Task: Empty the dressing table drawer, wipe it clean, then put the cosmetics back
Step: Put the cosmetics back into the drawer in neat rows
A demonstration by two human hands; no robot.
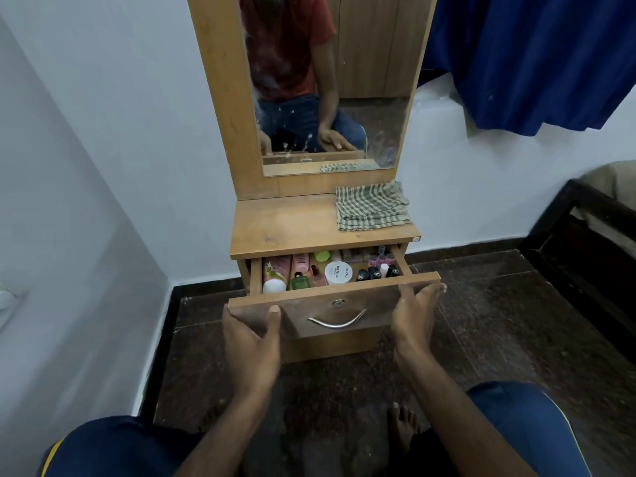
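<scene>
Drawer (330, 304) pulled partway out of dressing table (292, 228), full of cosmetics (339, 271); left hand (251, 335) and right hand (414, 313) each grasp a front-panel end, checked cloth (371, 206) on top.

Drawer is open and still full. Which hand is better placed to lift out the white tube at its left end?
Left, probably. The left hand grips the drawer front just below the white tube; the right hand holds the far end.

White walls (103, 132), dark speckled floor (481, 321), blue curtain (533, 56) at right.
</scene>
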